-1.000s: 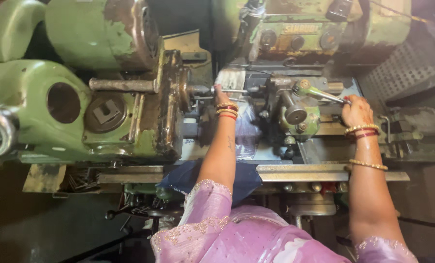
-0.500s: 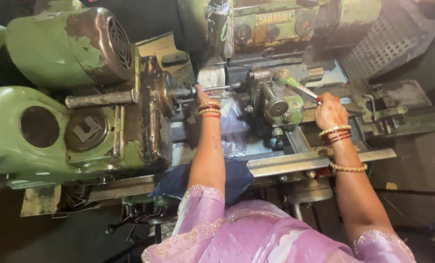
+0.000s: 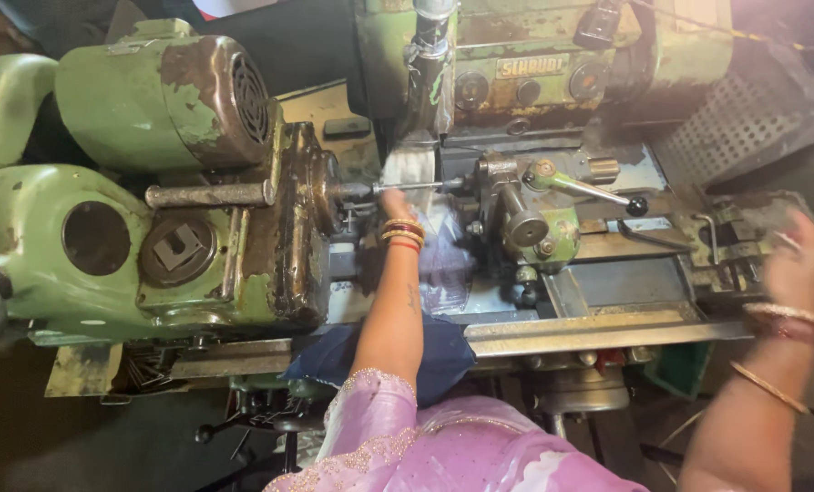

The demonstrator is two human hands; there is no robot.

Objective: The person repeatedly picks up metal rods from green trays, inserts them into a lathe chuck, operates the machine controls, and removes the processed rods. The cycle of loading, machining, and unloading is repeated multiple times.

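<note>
- While you lean over the worn green lathe, your left hand reaches in at the thin metal rod that runs from the chuck toward the tool post; the fingers are on or just behind that rod, and whether they grasp it cannot be told.
- On that wrist you wear red and gold bangles, and the forearm runs back over a dark blue cloth draped on the front rail.
- Just beside the left hand, a clear plastic sheet lies over the bed below the rod.
- Your right hand hangs blurred at the far right edge, near the carriage end and well apart from the rod; it touches nothing that can be made out, and whether it is slack or clenched cannot be told.
- Between your two hands, a green lever with a black ball knob slants across the tool post.
- Above the rod, a rectangular metal nameplate with raised letters sits on the upper green housing, beside round dials.
- At the left, a rusted green motor with a ribbed end cap sits over the headstock, which shows one round opening and a square socket.
- At the top right, a grey mesh guard slopes away.
- Your pink sleeve with beaded trim fills the lower edge.
</note>
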